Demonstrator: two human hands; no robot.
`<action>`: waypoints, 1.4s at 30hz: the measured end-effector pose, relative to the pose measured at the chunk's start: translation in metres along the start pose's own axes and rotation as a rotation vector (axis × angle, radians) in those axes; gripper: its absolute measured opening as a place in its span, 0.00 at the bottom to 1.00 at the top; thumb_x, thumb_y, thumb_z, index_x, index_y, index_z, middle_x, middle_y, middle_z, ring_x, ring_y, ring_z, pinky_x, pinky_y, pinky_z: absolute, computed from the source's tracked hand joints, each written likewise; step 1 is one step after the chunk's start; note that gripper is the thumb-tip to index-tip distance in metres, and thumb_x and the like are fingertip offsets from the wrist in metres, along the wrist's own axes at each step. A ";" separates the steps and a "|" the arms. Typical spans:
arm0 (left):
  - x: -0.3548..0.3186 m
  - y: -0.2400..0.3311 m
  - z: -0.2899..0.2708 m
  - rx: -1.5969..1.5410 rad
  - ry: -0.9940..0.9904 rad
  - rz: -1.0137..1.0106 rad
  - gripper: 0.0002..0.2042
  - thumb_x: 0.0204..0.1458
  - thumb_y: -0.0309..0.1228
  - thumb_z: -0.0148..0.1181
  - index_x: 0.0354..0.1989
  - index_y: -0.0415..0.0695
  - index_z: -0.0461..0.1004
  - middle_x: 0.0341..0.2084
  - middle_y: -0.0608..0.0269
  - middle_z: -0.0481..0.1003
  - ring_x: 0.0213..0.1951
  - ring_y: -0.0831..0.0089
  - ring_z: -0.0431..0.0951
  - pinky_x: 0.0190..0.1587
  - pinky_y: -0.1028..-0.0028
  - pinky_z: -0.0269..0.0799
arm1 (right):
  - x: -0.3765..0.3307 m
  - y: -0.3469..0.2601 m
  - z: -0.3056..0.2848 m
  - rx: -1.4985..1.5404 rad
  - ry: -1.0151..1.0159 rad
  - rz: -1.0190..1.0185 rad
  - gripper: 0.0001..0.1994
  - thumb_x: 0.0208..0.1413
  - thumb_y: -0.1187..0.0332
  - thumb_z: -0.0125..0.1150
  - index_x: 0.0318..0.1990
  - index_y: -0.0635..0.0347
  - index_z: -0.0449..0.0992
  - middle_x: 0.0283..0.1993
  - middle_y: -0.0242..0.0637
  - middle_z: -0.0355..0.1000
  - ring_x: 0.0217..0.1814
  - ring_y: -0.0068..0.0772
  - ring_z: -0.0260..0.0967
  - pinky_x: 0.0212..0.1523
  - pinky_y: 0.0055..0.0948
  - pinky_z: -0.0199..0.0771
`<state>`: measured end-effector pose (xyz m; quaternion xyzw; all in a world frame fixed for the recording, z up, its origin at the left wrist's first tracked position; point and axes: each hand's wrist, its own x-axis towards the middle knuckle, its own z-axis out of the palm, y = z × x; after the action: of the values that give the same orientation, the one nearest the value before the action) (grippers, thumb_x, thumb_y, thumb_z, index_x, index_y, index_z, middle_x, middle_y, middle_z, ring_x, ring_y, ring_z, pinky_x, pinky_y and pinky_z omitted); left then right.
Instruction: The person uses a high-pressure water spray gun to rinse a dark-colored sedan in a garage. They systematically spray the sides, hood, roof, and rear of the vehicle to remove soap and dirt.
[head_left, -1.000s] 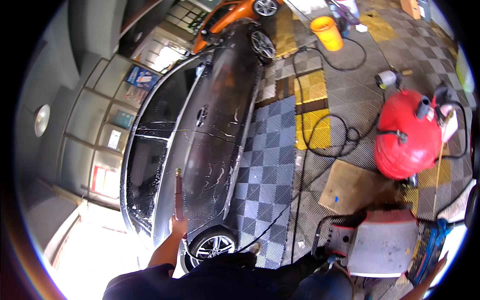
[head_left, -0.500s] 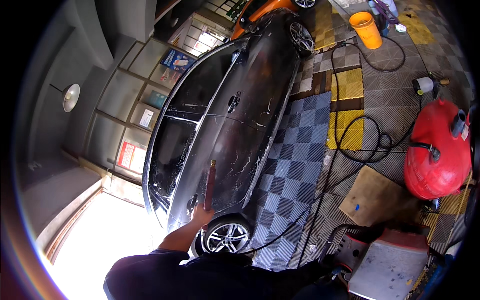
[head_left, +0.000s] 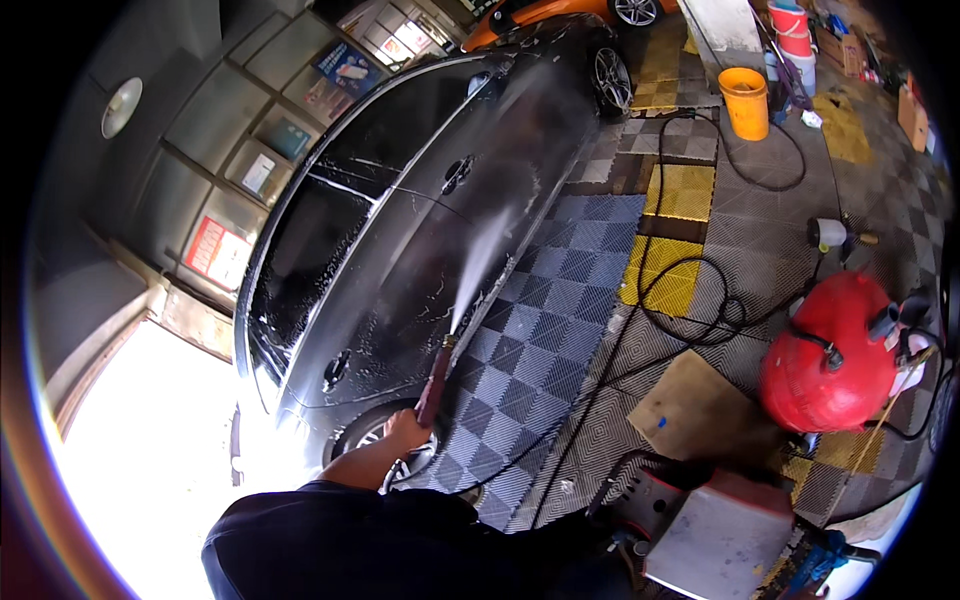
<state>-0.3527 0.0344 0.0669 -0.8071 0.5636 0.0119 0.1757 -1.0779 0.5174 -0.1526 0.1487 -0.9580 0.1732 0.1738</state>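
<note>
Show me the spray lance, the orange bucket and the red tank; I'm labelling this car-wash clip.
spray lance (head_left: 436, 382), head view, middle of its shaft.
orange bucket (head_left: 746, 108), head view, its outer wall.
red tank (head_left: 825, 350), head view, its rounded body.

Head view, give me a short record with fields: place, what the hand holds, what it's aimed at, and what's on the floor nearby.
place: car wash bay with grid floor tiles
hand: one in view, which one unclear, grips a spray lance
spray: water jet hits the side of a black car
car state: wet, doors shut
floor right: red tank, black hose, orange bucket, board
far end: orange car
</note>
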 end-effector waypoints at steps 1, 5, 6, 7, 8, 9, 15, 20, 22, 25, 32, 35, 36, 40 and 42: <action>0.003 -0.001 -0.001 -0.001 0.019 -0.015 0.24 0.45 0.51 0.65 0.43 0.45 0.84 0.40 0.45 0.83 0.47 0.47 0.83 0.51 0.53 0.77 | -0.016 -0.035 -0.007 0.074 0.012 -0.059 0.26 0.68 0.50 0.54 0.49 0.72 0.73 0.46 0.61 0.71 0.48 0.68 0.68 0.51 0.59 0.69; 0.009 -0.009 -0.002 -0.095 -0.014 -0.080 0.26 0.44 0.50 0.67 0.41 0.38 0.83 0.41 0.44 0.82 0.47 0.47 0.83 0.52 0.54 0.78 | -0.134 -0.165 0.001 0.645 -0.212 -0.239 0.22 0.66 0.67 0.56 0.65 0.68 0.66 0.58 0.49 0.72 0.63 0.49 0.69 0.67 0.47 0.66; -0.001 -0.017 0.002 -0.106 -0.033 -0.091 0.25 0.44 0.50 0.67 0.41 0.38 0.83 0.41 0.44 0.82 0.47 0.47 0.83 0.51 0.54 0.78 | -0.169 -0.202 0.009 0.810 -0.411 -0.190 0.22 0.63 0.70 0.61 0.63 0.67 0.68 0.60 0.47 0.70 0.64 0.47 0.67 0.68 0.45 0.63; -0.003 -0.015 0.003 -0.114 -0.046 -0.077 0.25 0.44 0.49 0.67 0.41 0.39 0.83 0.41 0.44 0.83 0.47 0.47 0.83 0.51 0.54 0.78 | -0.201 -0.251 0.002 0.996 -0.685 -0.006 0.23 0.62 0.72 0.60 0.64 0.65 0.68 0.61 0.46 0.68 0.63 0.46 0.67 0.66 0.44 0.66; -0.012 -0.030 0.005 -0.104 -0.071 -0.077 0.25 0.44 0.49 0.66 0.41 0.39 0.83 0.41 0.44 0.83 0.47 0.47 0.83 0.51 0.54 0.78 | -0.251 -0.288 0.002 1.358 -0.737 -0.189 0.25 0.51 0.83 0.57 0.60 0.66 0.70 0.59 0.42 0.68 0.61 0.39 0.67 0.65 0.39 0.66; -0.011 -0.021 0.005 -0.103 -0.124 -0.056 0.24 0.44 0.48 0.66 0.42 0.39 0.83 0.41 0.44 0.83 0.47 0.48 0.83 0.51 0.55 0.78 | -0.263 -0.347 -0.018 1.363 -0.806 -0.281 0.26 0.51 0.81 0.61 0.60 0.65 0.69 0.55 0.41 0.71 0.58 0.37 0.70 0.60 0.37 0.71; 0.002 -0.017 -0.008 -0.177 -0.189 0.105 0.23 0.45 0.48 0.65 0.41 0.39 0.83 0.38 0.43 0.83 0.45 0.49 0.84 0.49 0.56 0.79 | -0.344 -0.621 -0.124 1.174 -1.662 -0.491 0.57 0.55 0.47 0.72 0.77 0.64 0.36 0.63 0.57 0.71 0.65 0.52 0.72 0.63 0.46 0.71; 0.019 -0.042 -0.028 -0.266 -0.358 0.181 0.19 0.48 0.42 0.64 0.40 0.38 0.82 0.37 0.47 0.83 0.41 0.52 0.86 0.44 0.61 0.82 | -0.398 -0.705 -0.160 1.348 -1.790 -0.499 0.51 0.62 0.56 0.67 0.78 0.60 0.32 0.67 0.57 0.65 0.68 0.46 0.68 0.62 0.40 0.71; 0.031 -0.058 -0.025 -0.339 -0.371 0.236 0.17 0.50 0.40 0.62 0.41 0.39 0.82 0.38 0.49 0.83 0.41 0.54 0.86 0.44 0.61 0.82 | -0.432 -0.717 -0.151 1.458 -1.669 -0.521 0.47 0.63 0.65 0.65 0.77 0.59 0.33 0.73 0.52 0.56 0.70 0.43 0.64 0.65 0.40 0.68; 0.052 -0.079 0.004 -0.328 -0.334 0.339 0.16 0.51 0.39 0.62 0.40 0.38 0.82 0.36 0.50 0.84 0.40 0.57 0.86 0.42 0.61 0.83 | -0.469 -0.727 -0.151 1.566 -1.688 -0.224 0.45 0.63 0.70 0.64 0.77 0.60 0.36 0.72 0.47 0.56 0.72 0.41 0.60 0.67 0.40 0.65; 0.092 -0.145 0.008 -0.751 -0.423 0.415 0.32 0.45 0.44 0.66 0.58 0.39 0.71 0.39 0.43 0.82 0.44 0.49 0.83 0.49 0.56 0.79 | -0.499 -0.805 -0.184 1.553 -1.658 0.230 0.39 0.59 0.79 0.60 0.75 0.53 0.49 0.51 0.39 0.70 0.47 0.32 0.72 0.48 0.35 0.76; 0.086 -0.179 0.050 -0.967 -0.255 0.582 0.41 0.44 0.33 0.66 0.69 0.34 0.57 0.60 0.37 0.70 0.59 0.43 0.73 0.60 0.54 0.72 | -0.495 -0.848 -0.197 1.547 -1.615 0.367 0.33 0.58 0.73 0.60 0.69 0.51 0.54 0.35 0.38 0.68 0.29 0.32 0.71 0.32 0.34 0.78; 0.083 -0.187 0.064 -0.952 -0.092 0.630 0.41 0.45 0.32 0.65 0.70 0.34 0.56 0.61 0.37 0.68 0.59 0.43 0.72 0.61 0.54 0.70 | -0.490 -0.863 -0.191 1.584 -1.587 0.311 0.31 0.58 0.71 0.60 0.68 0.51 0.55 0.33 0.37 0.68 0.28 0.31 0.70 0.29 0.33 0.78; 0.071 -0.223 0.103 -0.960 -0.385 0.422 0.28 0.46 0.33 0.64 0.59 0.42 0.71 0.51 0.44 0.77 0.56 0.47 0.76 0.64 0.53 0.65 | -0.444 -0.921 -0.184 1.665 -1.553 0.398 0.19 0.59 0.61 0.58 0.54 0.56 0.64 0.31 0.36 0.68 0.25 0.30 0.67 0.25 0.32 0.73; 0.088 -0.238 0.111 -0.819 -0.698 0.343 0.19 0.47 0.33 0.64 0.49 0.47 0.79 0.42 0.50 0.81 0.52 0.50 0.78 0.64 0.53 0.65 | -0.407 -0.954 -0.194 1.617 -1.570 0.461 0.19 0.62 0.53 0.55 0.50 0.58 0.66 0.32 0.36 0.69 0.24 0.31 0.66 0.26 0.34 0.71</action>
<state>-0.0829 0.0597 0.0075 -0.6545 0.5446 0.5241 0.0196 -0.3298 -0.1714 0.1287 0.1050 -0.4153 0.6245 -0.6530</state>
